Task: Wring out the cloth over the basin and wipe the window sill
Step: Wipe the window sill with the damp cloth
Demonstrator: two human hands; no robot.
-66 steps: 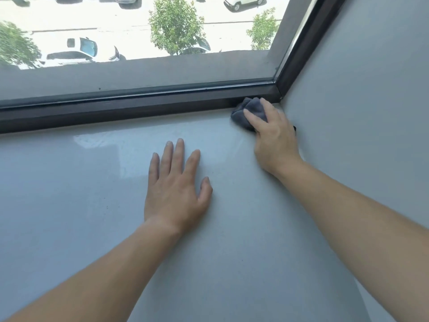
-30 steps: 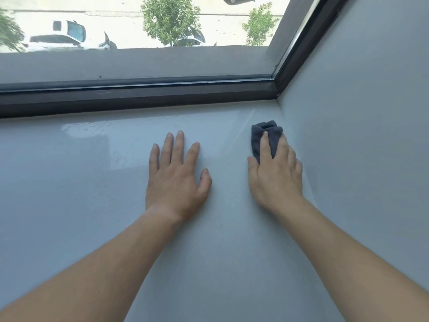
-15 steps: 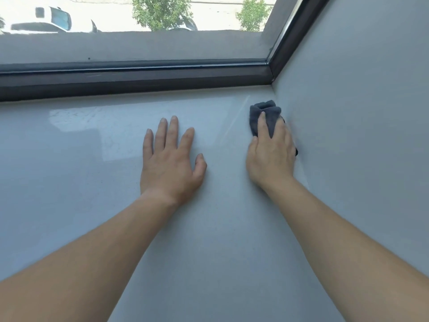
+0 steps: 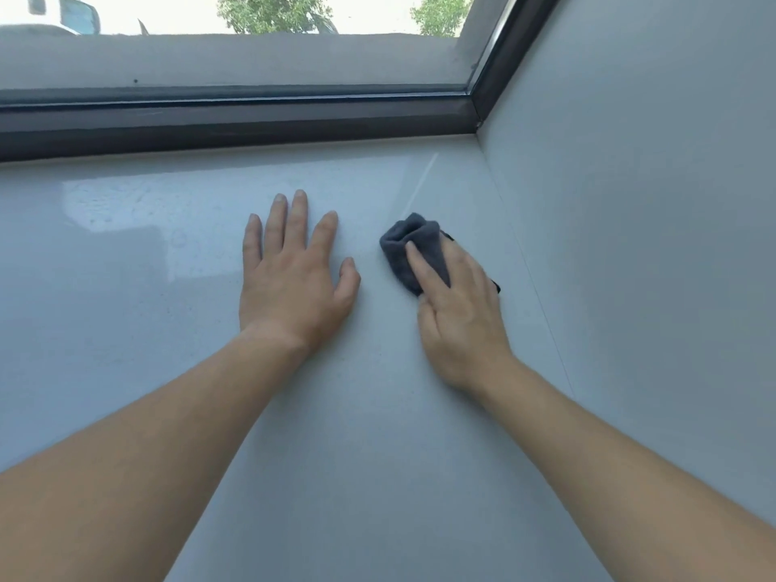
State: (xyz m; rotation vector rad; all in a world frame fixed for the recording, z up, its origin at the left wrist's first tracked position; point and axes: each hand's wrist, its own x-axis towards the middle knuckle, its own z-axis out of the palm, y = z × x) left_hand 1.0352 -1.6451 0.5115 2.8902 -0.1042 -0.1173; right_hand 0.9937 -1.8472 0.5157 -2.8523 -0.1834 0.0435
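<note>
While we lean on it, window sill (image 4: 126, 296): glossy pale grey.
Left hand (image 4: 294, 283): flat on the sill, palm down, fingers spread, holding nothing.
Right hand (image 4: 457, 325): fingers fairly straight over the cloth (image 4: 409, 249), pressing it onto the sill.
Cloth: dark grey, bunched, poking out past our fingertips, near the side wall (image 4: 651, 203), not touching it.
Window frame (image 4: 252, 119): dark, well apart from both hands.
Outside: trees (image 4: 273, 10), white vehicle (image 4: 63, 14), too blurry for us to read.
</note>
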